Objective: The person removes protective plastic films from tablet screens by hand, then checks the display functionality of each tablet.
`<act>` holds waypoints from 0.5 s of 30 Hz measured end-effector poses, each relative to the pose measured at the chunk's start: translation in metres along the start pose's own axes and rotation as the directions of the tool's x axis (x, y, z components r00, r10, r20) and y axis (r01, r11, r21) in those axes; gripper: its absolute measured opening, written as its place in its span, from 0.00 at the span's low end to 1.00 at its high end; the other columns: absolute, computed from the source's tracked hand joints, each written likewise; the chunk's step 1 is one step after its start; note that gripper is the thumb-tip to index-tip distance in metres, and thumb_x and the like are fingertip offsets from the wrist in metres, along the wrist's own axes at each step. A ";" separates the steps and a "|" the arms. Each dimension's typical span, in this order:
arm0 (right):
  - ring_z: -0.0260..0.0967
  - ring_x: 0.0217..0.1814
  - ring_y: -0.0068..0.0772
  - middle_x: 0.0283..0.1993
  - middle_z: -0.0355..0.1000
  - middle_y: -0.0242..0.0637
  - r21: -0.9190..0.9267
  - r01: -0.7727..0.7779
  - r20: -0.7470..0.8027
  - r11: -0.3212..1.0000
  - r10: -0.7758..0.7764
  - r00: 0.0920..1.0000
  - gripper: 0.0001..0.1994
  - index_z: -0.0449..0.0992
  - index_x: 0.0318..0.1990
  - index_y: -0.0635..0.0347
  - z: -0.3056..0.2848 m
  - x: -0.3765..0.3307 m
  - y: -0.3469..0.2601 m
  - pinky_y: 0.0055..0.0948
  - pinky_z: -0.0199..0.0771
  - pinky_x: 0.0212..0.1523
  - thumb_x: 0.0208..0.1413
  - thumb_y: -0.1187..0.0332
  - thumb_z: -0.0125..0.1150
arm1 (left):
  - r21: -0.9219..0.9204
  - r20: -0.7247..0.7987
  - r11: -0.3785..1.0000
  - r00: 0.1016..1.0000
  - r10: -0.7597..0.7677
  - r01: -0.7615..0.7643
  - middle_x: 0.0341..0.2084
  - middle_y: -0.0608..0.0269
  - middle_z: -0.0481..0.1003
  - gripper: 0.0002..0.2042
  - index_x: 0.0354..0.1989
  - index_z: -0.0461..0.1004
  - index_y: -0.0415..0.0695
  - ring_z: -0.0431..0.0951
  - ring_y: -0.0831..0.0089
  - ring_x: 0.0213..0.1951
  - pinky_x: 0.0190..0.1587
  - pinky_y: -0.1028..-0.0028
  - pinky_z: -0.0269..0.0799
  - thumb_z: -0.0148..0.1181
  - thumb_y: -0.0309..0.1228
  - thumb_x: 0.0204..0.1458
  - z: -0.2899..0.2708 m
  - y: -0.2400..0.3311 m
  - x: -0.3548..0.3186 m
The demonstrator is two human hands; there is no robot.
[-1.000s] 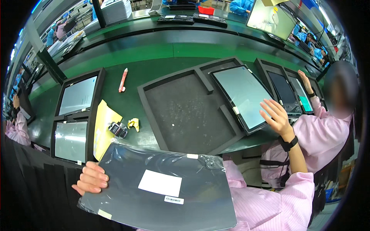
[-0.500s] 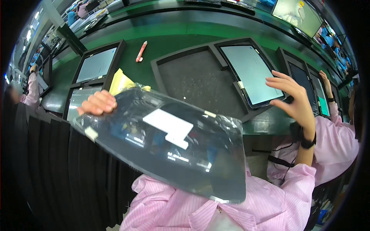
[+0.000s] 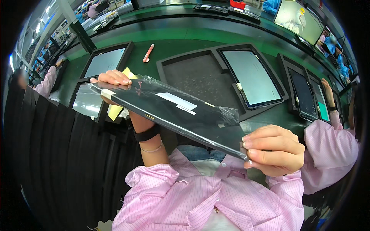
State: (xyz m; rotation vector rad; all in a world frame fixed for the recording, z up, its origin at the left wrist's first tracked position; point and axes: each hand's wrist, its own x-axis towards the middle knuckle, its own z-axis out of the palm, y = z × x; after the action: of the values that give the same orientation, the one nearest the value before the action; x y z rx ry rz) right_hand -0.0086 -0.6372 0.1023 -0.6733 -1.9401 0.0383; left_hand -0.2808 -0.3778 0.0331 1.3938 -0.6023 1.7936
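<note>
Since a second ago the bagged tablet has swung from lying flat, label up, near the person's lap to being held tilted and nearly edge-on above the bench edge — and the right hand, which was reaching toward the trays, has come back to grip it. That puts the long side edge with its small row of gold contacts toward the camera, so I judge the step in hand to be an inspection or a turning-over of the wrapped device rather than setting it down.

The left hand is closed on the far left corner, fingers curled over the top of the clear bag. The right hand pinches the near right corner, thumb on top and fingers underneath. Both hands hold the same one tablet; it touches nothing else.

Counted on the bench: one empty dark foam tray in the middle, one tray holding a grey-screened tablet just to its right, two more trays with tablets farther right by a co-worker's hand, and two trays with tablets at the left. One orange-pink pen lies beyond them, and one yellow sheet shows under the bag.
</note>
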 end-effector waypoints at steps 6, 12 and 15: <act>0.73 0.31 0.31 0.30 0.75 0.39 0.429 -0.310 0.051 0.848 0.320 0.946 0.06 0.77 0.29 0.64 0.004 -0.009 -0.006 0.26 0.70 0.31 0.40 0.80 0.65 | -0.053 0.030 0.990 0.992 -0.126 0.128 0.12 0.54 0.67 0.31 0.18 0.66 0.42 0.66 0.65 0.14 0.17 0.73 0.68 0.17 0.43 0.64 0.018 -0.010 0.012; 0.67 0.19 0.24 0.21 0.67 0.38 0.451 -0.494 -0.142 0.743 0.606 0.783 0.04 0.60 0.36 0.64 0.034 0.003 0.028 0.18 0.68 0.21 0.62 0.73 0.45 | -0.068 -0.068 0.978 0.977 -0.202 0.197 0.05 0.60 0.62 0.31 0.11 0.62 0.45 0.59 0.70 0.08 0.13 0.77 0.60 0.20 0.44 0.63 0.082 -0.013 0.032; 0.64 0.14 0.22 0.19 0.65 0.36 0.338 -0.517 -0.273 0.786 0.608 0.745 0.05 0.60 0.36 0.62 0.037 0.004 0.042 0.17 0.63 0.15 0.62 0.71 0.45 | 0.077 -0.377 0.978 0.914 -0.149 0.192 0.01 0.63 0.58 0.31 0.07 0.59 0.45 0.53 0.79 0.05 0.10 0.81 0.49 0.27 0.44 0.63 0.125 -0.021 0.038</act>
State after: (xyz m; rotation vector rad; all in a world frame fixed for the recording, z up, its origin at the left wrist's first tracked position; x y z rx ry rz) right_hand -0.0228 -0.5904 0.0747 -1.0087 -1.2778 0.4918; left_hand -0.1945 -0.4489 0.1037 1.0977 -0.1759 1.9031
